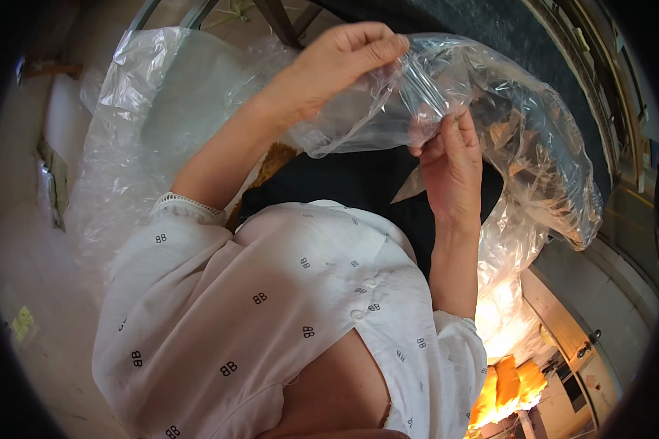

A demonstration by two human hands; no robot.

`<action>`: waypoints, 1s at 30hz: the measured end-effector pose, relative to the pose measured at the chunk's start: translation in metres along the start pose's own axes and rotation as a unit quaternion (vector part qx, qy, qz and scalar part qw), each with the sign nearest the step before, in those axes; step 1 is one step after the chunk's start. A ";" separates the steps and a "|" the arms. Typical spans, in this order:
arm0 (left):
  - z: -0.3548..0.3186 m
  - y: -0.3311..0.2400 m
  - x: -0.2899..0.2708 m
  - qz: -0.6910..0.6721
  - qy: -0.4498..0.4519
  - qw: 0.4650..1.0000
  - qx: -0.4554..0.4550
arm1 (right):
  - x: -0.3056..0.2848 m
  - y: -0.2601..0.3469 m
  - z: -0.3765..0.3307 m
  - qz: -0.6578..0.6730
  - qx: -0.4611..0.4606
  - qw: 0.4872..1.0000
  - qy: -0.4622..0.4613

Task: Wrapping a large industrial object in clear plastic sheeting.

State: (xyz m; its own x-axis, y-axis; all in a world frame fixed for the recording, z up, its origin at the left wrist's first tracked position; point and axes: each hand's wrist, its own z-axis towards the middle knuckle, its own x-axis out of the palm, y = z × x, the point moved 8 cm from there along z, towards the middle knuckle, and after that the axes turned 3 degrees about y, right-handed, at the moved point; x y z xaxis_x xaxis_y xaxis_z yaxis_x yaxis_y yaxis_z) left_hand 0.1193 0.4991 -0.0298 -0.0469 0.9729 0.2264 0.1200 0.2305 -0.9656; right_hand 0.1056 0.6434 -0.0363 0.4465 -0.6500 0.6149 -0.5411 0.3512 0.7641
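A large sheet of clear plastic film spreads across my lap and out to both sides, creased and shiny. My left hand is closed on a gathered edge of it at the top, thumb pressed against the fingers. Lower and to the right, my right hand pinches the same film between thumb and fingers. Between the two hands the film is drawn into tight, narrow folds. Some fingertips of my right hand show blurred through the plastic. Whether the film is a bag or a flat sheet I cannot tell.
A dark surface with a curved-looking rim lies ahead on the right. Metal legs stand at the top. Bright orange material sits at lower right beside a wooden cabinet. Scraps lie on the floor at left.
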 end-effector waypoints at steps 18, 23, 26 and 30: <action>-0.079 0.001 0.018 0.406 -0.085 0.907 0.077 | -0.023 0.082 -0.017 -0.353 -0.188 0.915 -0.052; -0.082 0.003 0.003 0.348 -0.144 0.921 0.098 | 0.025 0.106 0.011 -0.687 -0.374 0.623 0.006; -0.088 -0.003 -0.013 0.279 -0.178 0.941 0.070 | 0.017 0.102 0.022 -0.744 -0.378 0.550 0.031; -0.082 -0.033 -0.031 0.277 -0.176 0.937 0.119 | 0.007 0.124 0.025 -0.713 -0.396 0.576 -0.043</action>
State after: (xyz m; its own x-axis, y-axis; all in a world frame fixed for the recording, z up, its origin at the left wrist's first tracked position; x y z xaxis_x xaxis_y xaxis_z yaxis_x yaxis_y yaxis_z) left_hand 0.1976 0.4629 0.0060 -0.3717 0.8660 -0.3345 -0.0003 -0.3605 -0.9328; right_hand 0.0236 0.6661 0.0579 -0.0214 -0.6772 -0.7354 0.8435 -0.4072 0.3504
